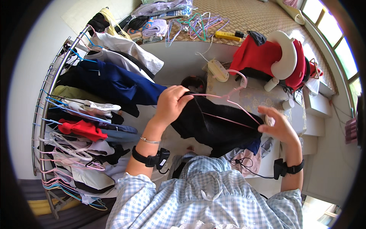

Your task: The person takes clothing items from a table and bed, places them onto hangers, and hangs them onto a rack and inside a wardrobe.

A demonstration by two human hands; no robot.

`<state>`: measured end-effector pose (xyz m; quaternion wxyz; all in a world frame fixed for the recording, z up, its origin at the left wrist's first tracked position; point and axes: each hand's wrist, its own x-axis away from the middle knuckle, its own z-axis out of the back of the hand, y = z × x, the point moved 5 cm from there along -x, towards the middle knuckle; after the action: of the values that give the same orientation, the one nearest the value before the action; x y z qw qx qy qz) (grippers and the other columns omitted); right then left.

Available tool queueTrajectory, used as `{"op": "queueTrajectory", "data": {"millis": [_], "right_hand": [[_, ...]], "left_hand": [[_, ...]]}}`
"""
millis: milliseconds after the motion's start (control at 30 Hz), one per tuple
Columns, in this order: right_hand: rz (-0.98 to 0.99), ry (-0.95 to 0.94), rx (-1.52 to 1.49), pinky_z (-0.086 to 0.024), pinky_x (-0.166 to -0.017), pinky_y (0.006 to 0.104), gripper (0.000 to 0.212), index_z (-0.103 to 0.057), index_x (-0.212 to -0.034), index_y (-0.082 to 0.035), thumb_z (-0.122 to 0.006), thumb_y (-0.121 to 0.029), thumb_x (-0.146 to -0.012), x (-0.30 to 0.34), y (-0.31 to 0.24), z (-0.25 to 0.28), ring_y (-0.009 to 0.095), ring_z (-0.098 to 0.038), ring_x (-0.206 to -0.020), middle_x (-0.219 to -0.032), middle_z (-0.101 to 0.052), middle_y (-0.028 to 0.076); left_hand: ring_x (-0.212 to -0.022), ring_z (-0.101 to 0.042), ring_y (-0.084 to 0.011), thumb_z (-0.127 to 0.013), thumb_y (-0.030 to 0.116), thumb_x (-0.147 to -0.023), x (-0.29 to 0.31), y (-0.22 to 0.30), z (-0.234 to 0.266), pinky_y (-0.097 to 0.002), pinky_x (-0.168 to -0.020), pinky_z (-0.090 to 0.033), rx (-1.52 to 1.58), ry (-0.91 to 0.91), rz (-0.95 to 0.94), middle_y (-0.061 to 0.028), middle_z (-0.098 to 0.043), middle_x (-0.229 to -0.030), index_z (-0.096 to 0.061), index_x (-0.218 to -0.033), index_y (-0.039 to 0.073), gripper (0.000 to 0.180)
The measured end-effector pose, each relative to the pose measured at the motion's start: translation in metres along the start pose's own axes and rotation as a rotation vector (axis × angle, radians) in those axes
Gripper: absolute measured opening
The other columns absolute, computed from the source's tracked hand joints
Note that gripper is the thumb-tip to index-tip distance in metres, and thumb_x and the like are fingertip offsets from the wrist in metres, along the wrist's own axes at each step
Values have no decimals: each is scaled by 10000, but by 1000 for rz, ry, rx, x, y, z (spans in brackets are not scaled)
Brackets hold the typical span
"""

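A pink hanger (pixel 230 95) is held in front of me, its hook up and to the right. Black cloth, a garment (pixel 217 135), hangs around it; the garment's exact kind is hard to make out. My left hand (pixel 170 106) is closed on the garment's edge at the hanger's left shoulder, thumb and fingers pressed together. Beside the hanger's right end, my right hand (pixel 281 126) has its fingers apart, with the thumb close to the garment's right edge. Whether that thumb touches the cloth is unclear.
To the left stands a metal clothes rack (pixel 57 78) full of garments on hangers. Loose hangers (pixel 202 26) and folded clothes (pixel 154 28) lie on a patterned surface beyond. A power strip (pixel 217 70), white neck pillow (pixel 284 55) and red bag (pixel 253 55) are at far right.
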<state>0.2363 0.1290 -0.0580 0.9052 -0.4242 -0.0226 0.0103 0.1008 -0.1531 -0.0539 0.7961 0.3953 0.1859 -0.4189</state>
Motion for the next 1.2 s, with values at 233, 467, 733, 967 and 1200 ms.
{"op": "queueTrajectory", "data": {"millis": [233, 467, 733, 967, 1200], "right_hand": [[58, 156, 94, -440, -724, 297, 293, -577, -995, 34, -630, -75, -728, -6, 27, -13, 208, -558, -812, -913, -597, 123], [171, 517, -99, -427, -666, 272, 105, -575, -833, 50, -553, -31, -769, -26, 16, 0, 245, -550, -722, -798, -571, 122], [294, 285, 36, -434, -699, 302, 140, -554, -876, 32, -535, -59, -771, -43, -23, -21, 276, -557, -787, -854, -575, 138], [117, -234, -183, -366, -509, 256, 176, -510, -770, 20, -626, -104, -724, -52, -60, -46, 97, -392, -555, -578, -462, 58], [211, -53, -205, -320, -475, 259, 166, -486, -678, 10, -579, -109, -746, -85, -83, -54, 93, -349, -521, -529, -372, 43]], "left_hand": [[-628, -515, -293, -581, 227, -808, 5, -22, 30, -333, -567, -407, 4, 7, 161, -121, -533, -668, -548, -779, 14, 218], [-582, -488, -262, -618, 116, -761, 10, -10, 42, -325, -536, -390, 8, -5, 96, -103, -499, -628, -552, -761, 20, 117], [-622, -471, -272, -565, 234, -819, 30, -18, 47, -331, -580, -387, 18, -16, 179, -101, -478, -645, -535, -762, 17, 227], [-614, -488, -267, -570, 155, -817, 52, -26, 67, -329, -566, -392, 33, 86, 231, -101, -494, -654, -561, -809, 18, 137], [-1069, -482, -221, -468, 230, -894, 83, -72, 115, -301, -923, -344, -73, 483, 341, -108, -522, -1130, -494, -1163, 38, 331]]}}
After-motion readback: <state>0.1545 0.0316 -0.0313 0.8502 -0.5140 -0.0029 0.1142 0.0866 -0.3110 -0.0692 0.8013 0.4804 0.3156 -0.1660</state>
